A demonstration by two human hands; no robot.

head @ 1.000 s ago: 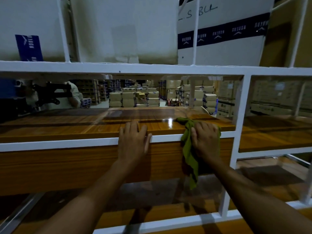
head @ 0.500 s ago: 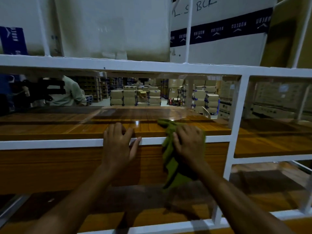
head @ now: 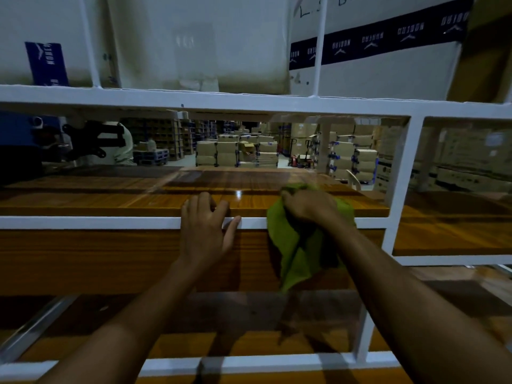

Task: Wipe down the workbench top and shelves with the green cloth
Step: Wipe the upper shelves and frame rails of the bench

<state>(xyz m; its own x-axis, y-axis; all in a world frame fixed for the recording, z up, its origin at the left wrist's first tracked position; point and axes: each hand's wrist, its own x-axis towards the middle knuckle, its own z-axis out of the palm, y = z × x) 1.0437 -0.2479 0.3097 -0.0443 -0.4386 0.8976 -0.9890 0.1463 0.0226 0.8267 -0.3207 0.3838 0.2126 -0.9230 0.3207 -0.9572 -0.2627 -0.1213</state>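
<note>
A glossy wooden shelf (head: 110, 200) runs across the middle of the view, edged by a white metal rail (head: 83, 222). My right hand (head: 310, 207) presses the green cloth (head: 293, 253) onto the shelf's front edge, and the cloth hangs down over the wooden front panel (head: 83, 261). Just to the left, my left hand (head: 206, 231) rests flat over the white rail with its fingers on the shelf top, holding nothing. A lower wooden surface (head: 221, 345) shows below.
White frame bars (head: 399, 167) divide the shelf into bays. Large white boxes (head: 194, 42) fill the upper shelf. A black bracket (head: 91, 139) and a person in a pale shirt (head: 124, 145) are at the back left. Stacked cartons (head: 235, 151) stand beyond.
My right hand and the cloth slid left along the shelf edge, then slightly back right and further onto the shelf. My left hand shifted along the rail with them.
</note>
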